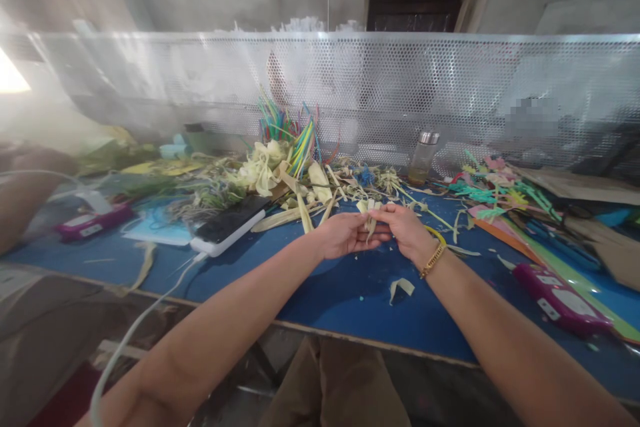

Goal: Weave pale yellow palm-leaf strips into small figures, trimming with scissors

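Note:
My left hand (350, 235) and my right hand (401, 223) meet above the blue table. Between their fingertips is a small piece of pale dried husk (371, 221), with strips sticking up and hanging down. Both thumbs and forefingers close on it, while the left hand's other fingers lie stretched underneath. Below the hands a loose scrap of husk (402, 288) rests on the tabletop. Just beyond them spreads a heap of dried husk strips (320, 181), with a pale husk flower (265, 167) at its left.
A white power bank with a phone (230, 227) lies at left, its cable running toward me. Coloured stems (295, 133) stand behind the heap. A glass bottle (423, 159) is by the perforated screen (340, 80). Purple power strips (560, 300) lie both sides. A person's arm (30, 180) is far left.

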`<state>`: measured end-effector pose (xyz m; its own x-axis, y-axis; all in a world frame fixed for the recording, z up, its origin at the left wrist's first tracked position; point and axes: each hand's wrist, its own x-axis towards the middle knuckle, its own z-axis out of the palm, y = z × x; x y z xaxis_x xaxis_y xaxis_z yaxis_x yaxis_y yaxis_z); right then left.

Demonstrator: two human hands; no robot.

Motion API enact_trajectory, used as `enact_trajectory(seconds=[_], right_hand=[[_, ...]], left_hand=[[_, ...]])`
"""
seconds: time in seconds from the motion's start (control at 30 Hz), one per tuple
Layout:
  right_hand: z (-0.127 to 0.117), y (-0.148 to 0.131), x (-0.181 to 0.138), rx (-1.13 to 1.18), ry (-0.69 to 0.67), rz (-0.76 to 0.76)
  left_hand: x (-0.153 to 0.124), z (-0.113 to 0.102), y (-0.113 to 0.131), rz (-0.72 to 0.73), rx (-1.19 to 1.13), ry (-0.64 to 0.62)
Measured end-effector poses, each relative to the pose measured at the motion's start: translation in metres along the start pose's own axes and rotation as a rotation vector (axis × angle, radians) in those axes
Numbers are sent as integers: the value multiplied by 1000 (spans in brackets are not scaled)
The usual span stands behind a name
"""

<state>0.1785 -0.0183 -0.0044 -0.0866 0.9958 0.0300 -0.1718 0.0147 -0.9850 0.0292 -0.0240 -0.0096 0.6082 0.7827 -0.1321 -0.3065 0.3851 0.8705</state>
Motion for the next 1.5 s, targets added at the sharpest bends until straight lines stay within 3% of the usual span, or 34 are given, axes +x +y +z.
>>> enact_trajectory(seconds=[0.37,0.47,0.67,0.97,1.2,1.5], right_hand=[[-8,5,8,-78,-3,-12],[-13,2,11,-91,3,-85],[-15,-2,14,-190,163,-262],[-12,5,14,-336,150,-347],[-9,5,12,-270,84,-327],[-7,5,9,-229,76,-172]], left_hand=[[-1,-2,1,14,19,23],[-1,-3,2,2,13,48],[0,-2,2,-48,40,70],[-1,0,2,-44,0,89],[1,-5,2,-60,-62,95],[1,-3,0,-45,-35,132]])
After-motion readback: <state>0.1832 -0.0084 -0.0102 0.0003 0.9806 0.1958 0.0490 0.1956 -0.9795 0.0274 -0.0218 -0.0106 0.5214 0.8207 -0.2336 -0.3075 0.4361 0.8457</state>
